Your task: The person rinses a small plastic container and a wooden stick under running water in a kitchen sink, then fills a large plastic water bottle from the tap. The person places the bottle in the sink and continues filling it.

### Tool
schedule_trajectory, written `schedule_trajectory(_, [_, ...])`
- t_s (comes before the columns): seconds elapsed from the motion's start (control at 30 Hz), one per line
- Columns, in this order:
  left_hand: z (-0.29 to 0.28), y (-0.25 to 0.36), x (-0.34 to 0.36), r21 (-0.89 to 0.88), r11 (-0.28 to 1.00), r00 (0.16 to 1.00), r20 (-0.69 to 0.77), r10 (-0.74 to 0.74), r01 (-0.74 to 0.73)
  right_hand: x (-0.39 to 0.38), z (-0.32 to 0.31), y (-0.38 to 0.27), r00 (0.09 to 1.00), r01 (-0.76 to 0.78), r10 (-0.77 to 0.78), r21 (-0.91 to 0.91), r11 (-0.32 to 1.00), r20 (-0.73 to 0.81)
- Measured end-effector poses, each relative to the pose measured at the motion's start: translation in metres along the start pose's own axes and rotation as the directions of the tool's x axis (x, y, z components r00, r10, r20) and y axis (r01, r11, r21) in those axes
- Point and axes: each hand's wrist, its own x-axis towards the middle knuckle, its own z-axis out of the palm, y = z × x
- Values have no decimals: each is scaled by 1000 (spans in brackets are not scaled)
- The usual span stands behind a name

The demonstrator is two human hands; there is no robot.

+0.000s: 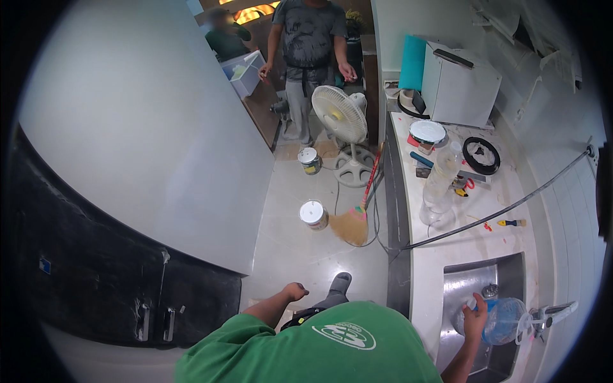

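Note:
My right hand (pixel 474 317) is wrapped round a large clear plastic bottle (pixel 501 321) with a blue band. The bottle lies tilted over the steel sink (pixel 452 281), one end close to the chrome faucet (pixel 554 315). Whether water runs into it I cannot tell. My left hand (pixel 295 292) hangs low beside my body above the floor, its fingers curled with nothing seen in them.
On the counter (pixel 408 281) stand a clear bottle (pixel 440 185), an open tub (pixel 427 132), a black ring (pixel 481 156) and a paintbrush (pixel 511 223). A hose (pixel 504 210) crosses it. Paint cans (pixel 313 215), a broom (pixel 351 225) and a fan (pixel 340 115) occupy the floor; two people are beyond.

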Motion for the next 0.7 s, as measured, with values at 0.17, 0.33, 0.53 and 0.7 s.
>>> schedule_trajectory(0.17, [0,-2,2,-2,1000,1000,-3,0,0,0,2,-6,1000,-20,20,-5,1000,2])
schedule_trajectory(0.33, [1,-4,3,4,1000,1000,2,-9,9,-4,4,-12,1000,27,-27,-22,999,-9])
schedule_trajectory(0.53, [1,-9,8,-12,1000,1000,-13,-14,14,-5,7,-5,996,86,-86,-13,996,-25])
schedule_trajectory(0.7, [-3,-1,1,1,1000,1000,3,-10,10,-9,3,-17,999,31,-32,-102,994,-5])
